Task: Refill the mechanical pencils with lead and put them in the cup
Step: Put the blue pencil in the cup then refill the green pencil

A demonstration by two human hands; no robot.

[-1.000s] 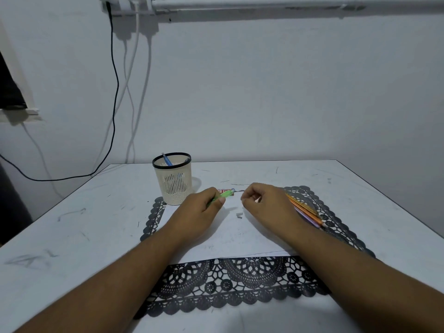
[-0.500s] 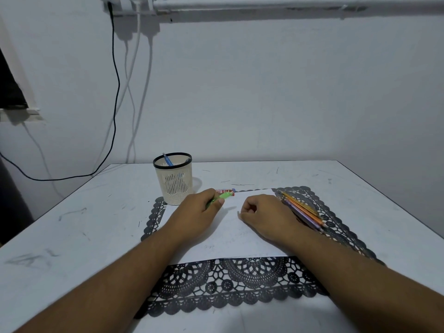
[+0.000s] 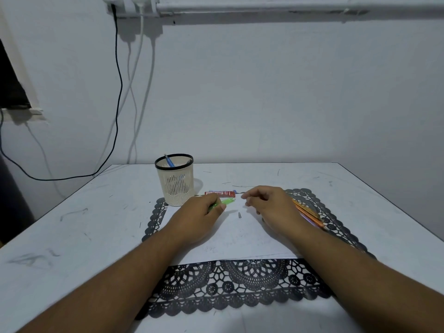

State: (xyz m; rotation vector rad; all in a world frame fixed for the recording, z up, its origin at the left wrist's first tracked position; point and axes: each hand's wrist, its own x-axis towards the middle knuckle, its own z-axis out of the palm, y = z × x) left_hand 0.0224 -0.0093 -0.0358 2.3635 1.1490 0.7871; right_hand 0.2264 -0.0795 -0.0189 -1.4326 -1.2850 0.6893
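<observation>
A scuffed white tabletop [image 3: 72, 212] is carrying a cream cup [image 3: 175, 182]. Just right of the cup, the left hand [image 3: 199, 216] is gripping a green pencil [image 3: 224, 202]; the right hand [image 3: 269, 205], farther right, is hovering loosely curled, holding nothing visible. Risk: the tiny grey cap [image 3: 239, 215] beyond the pencil tip could get brushed away.

The left hand [image 3: 201, 213] covers most of the green pencil [image 3: 227, 201], leaving only its far end in sight. The right hand [image 3: 274, 207] hides the near ends of the pencil bundle [image 3: 310, 213], and whether its fingertips pinch a lead is too small to tell. The print on the red lead case [image 3: 222, 193] is unreadable. Both forearms run off the bottom edge.
</observation>
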